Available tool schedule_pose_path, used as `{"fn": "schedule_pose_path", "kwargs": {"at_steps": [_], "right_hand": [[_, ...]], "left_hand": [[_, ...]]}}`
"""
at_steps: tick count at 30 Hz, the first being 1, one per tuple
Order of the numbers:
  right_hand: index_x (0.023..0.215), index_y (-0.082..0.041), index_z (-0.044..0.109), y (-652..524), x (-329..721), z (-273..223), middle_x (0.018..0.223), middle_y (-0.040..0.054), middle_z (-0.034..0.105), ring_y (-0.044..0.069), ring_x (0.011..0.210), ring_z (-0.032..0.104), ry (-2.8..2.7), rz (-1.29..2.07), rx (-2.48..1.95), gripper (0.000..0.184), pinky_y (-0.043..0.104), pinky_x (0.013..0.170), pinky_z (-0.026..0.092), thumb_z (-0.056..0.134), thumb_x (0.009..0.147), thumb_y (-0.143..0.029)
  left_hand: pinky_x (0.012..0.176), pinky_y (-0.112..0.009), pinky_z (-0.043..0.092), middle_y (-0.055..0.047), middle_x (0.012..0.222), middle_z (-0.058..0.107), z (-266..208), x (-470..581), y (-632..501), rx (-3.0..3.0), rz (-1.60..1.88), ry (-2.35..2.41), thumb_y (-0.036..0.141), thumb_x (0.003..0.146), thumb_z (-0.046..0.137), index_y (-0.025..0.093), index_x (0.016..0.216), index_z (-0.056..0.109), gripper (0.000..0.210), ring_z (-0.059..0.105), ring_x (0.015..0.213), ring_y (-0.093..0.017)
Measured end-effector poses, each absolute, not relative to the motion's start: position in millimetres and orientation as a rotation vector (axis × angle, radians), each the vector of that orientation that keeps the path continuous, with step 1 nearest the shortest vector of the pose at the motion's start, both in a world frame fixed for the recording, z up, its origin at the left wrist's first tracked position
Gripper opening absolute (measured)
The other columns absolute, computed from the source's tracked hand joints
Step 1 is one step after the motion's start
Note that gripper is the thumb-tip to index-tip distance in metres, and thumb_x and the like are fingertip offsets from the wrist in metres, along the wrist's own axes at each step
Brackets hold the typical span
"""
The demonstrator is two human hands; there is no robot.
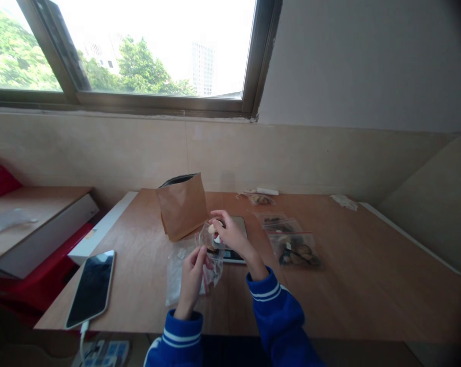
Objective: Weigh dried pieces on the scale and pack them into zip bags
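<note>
My left hand [192,270] pinches the edge of a clear zip bag [215,272], whose mouth faces up. Some dark and brown pieces show inside it. Over the bag's mouth, my right hand [231,237] has its fingers closed on a small pale piece [211,229], too small to name. Partly hidden behind that hand is a digital scale [240,224] with a lit display. Flat clear plastic bags [174,275] lie under and beside my left hand. An opened brown paper bag [184,206] stands upright just behind both hands.
Right of the scale lie zip bags of dark and brown dried pieces [297,250]. Another filled bag [261,199] is at the back, near a white roll [266,191]. Crumpled white plastic [344,202] sits far right. A tablet [92,288] with a charging cable lies at the left edge.
</note>
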State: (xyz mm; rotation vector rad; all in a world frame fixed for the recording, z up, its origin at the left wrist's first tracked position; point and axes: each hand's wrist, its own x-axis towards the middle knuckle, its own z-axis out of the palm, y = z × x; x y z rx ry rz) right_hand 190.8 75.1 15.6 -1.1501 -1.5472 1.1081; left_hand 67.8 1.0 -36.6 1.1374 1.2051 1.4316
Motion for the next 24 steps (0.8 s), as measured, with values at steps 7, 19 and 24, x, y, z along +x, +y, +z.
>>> {"fn": "schedule_pose_path", "kwargs": {"at_steps": [7,19,24], "right_hand": [[0.111,-0.020,0.064,67.5,200.4,34.2,0.124,0.0099,0.061,0.020,0.115,0.057,-1.745,0.758,-1.080,0.029,0.031,0.088,0.049,0.048,0.090,-0.031],[0.133,-0.024,0.049,8.2,223.4,12.8,0.136,0.0099,0.053,0.022,0.112,0.059,-1.655,0.972,-1.181,0.059,0.036,0.089,0.051,0.064,0.082,-0.049],[0.127,-0.024,0.058,-15.1,215.3,-4.4,0.130,0.0085,0.061,0.024,0.122,0.055,-1.533,1.065,-1.060,0.044,0.040,0.105,0.042,0.056,0.089,-0.046]], "left_hand": [[0.057,-0.024,0.039,0.002,0.051,0.051,-34.8,67.0,-1.2,1.128,1.449,1.181,0.056,0.082,0.057,0.018,0.058,0.052,0.045,0.049,0.052,-0.013],[0.074,-0.029,0.051,0.002,0.057,0.054,-37.8,71.9,-3.6,0.800,1.581,0.895,0.051,0.076,0.066,0.018,0.058,0.054,0.040,0.055,0.060,-0.013],[0.081,-0.029,0.049,-0.003,0.076,0.065,-30.6,90.4,-15.7,0.947,1.496,0.959,0.050,0.081,0.063,0.017,0.075,0.064,0.034,0.062,0.080,-0.018]]}}
